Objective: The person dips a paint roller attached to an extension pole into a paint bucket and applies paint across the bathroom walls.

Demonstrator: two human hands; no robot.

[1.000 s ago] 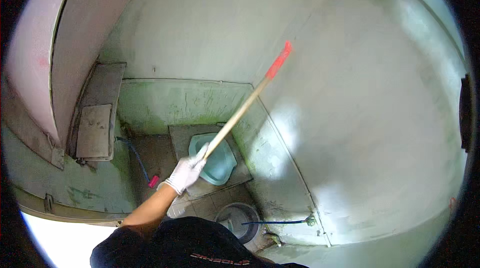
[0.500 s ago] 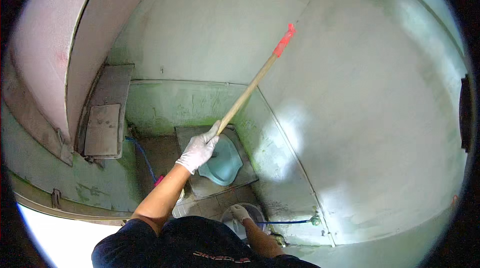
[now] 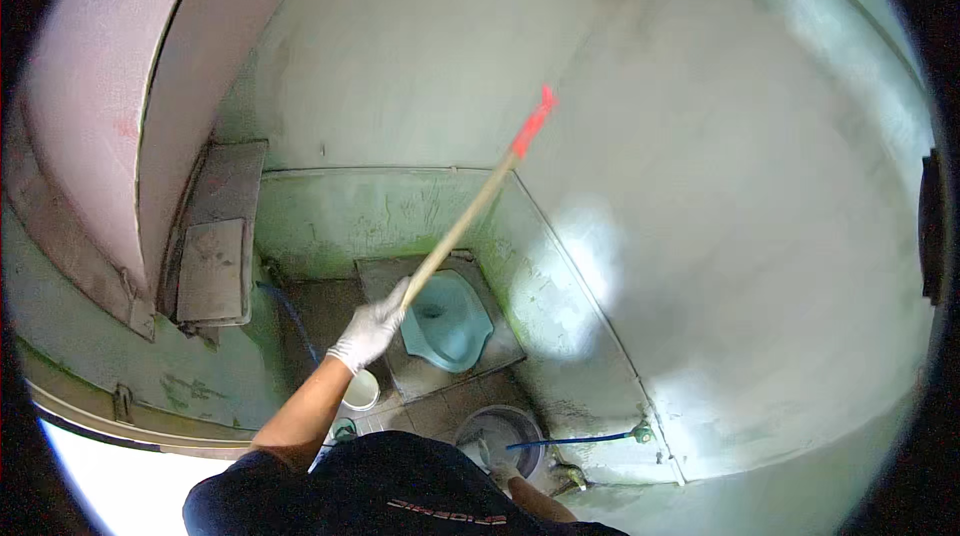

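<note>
My left hand (image 3: pixel 368 334), in a thin white glove, is closed around a wooden pole (image 3: pixel 458 228). The pole slants up and to the right, and its far end is wrapped in red material (image 3: pixel 535 123). Beyond the hand a pale blue squat toilet (image 3: pixel 450 324) is set in a raised slab. My right hand (image 3: pixel 500 473), also gloved, is low by the near side of a grey-rimmed round tub (image 3: pixel 535 423). Blur and my body hide most of its fingers, so I cannot tell what they do.
A white bucket (image 3: pixel 361 392) stands left of the slab. A blue hose runs from a wall tap (image 3: pixel 642 432) toward the tub. Another blue hose (image 3: pixel 290 314) hangs below a grey ledge (image 3: pixel 212 271) on the left. Stained green-and-white walls (image 3: pixel 750 216) close in around.
My left hand has come down and left, bringing the pole's red end lower and leftward. My right hand has drawn back toward my body. The white bucket now shows more fully.
</note>
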